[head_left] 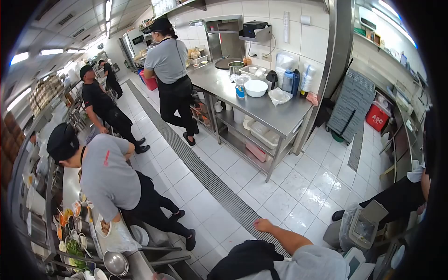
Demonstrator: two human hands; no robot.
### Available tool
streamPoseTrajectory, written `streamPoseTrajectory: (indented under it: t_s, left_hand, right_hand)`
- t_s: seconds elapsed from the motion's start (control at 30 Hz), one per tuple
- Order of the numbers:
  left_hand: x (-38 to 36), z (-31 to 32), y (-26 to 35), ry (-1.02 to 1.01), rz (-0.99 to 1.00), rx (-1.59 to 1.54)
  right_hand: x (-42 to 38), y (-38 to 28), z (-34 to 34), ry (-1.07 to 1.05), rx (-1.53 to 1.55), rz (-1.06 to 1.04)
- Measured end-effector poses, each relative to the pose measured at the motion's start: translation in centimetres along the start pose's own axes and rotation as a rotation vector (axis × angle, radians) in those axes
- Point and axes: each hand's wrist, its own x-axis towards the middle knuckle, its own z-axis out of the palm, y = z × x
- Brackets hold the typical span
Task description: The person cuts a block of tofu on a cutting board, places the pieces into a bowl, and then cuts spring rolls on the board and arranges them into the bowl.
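My right hand [263, 225] is at the bottom centre, at the end of a bare forearm coming out of a grey sleeve. Its fingers look curled together, and nothing shows in them. Beneath it run the floor drain grate [205, 176] and white tiles [224, 224]; it touches neither. Black cloth [247, 261] fills the bottom edge to the left of the forearm. My left hand is out of the frame.
A co-worker [109, 172] bends over the left counter, beside a metal bowl [115, 263]. More people stand farther up the aisle. A steel table [275, 114] holds a white bowl [256, 88]. At right are a bin [361, 228], stacked grey crates [352, 105] and another person's dark leg [387, 198].
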Motion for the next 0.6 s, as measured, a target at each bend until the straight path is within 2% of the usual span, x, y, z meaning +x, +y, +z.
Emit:
streamPoseTrajectory:
  t_s: [0.03,0.07,0.1,0.13,0.17,0.2,0.23,0.3,0.33,0.4,0.43,0.5,0.6]
  left_hand:
    - [1.7,3.2,7.0,-0.277,0.038,0.253]
    - [1.8,6.6,7.8,-0.401,0.052,0.309]
    - [1.7,9.2,11.3,-0.606,0.119,0.262]
    - [2.5,13.3,5.8,-0.634,0.259,0.337]
    - [1.2,15.0,7.9,-0.745,0.156,0.318]
    - [0.0,16.8,9.9,-0.848,0.049,0.308]
    - [0.0,18.7,11.2,-0.92,-0.005,0.306]
    - [1.6,21.5,13.5,-0.991,-0.045,0.318]
    - [2.5,22.6,14.3,-1.004,-0.063,0.319]
    - [5.1,24.4,15.8,-1.005,-0.07,0.326]
    - [6.1,25.4,16.5,-1.002,-0.077,0.327]
    - [8.6,26.8,17.4,-0.976,-0.097,0.317]
    - [12.8,28.7,18.1,-0.942,-0.122,0.313]
  right_hand:
    - [-1.0,1.9,-2.2,0.065,0.037,0.091]
    - [-2.2,3.7,-4.0,0.129,0.079,0.187]
    - [-3.7,7.2,-5.3,0.146,0.039,0.134]
    - [-5.0,10.5,-5.5,0.272,-0.155,0.182]
    - [-4.8,16.3,-4.3,0.075,-0.188,0.558]
    - [-6.3,21.4,-2.7,0.157,-0.067,0.679]
    - [-8.7,21.0,-5.0,0.053,-0.004,0.782]
    - [-12.2,21.3,-5.9,0.146,0.274,1.014]
    - [-13.4,22.2,-5.5,0.146,0.292,1.072]
    - [-14.4,24.9,-1.6,-0.028,0.07,1.032]
    - [-14.4,25.8,0.6,-0.141,-0.077,0.941]
    - [-14.2,21.8,-0.1,-0.335,-0.399,0.537]
    - [-9.3,17.7,0.2,-0.258,0.087,0.817]
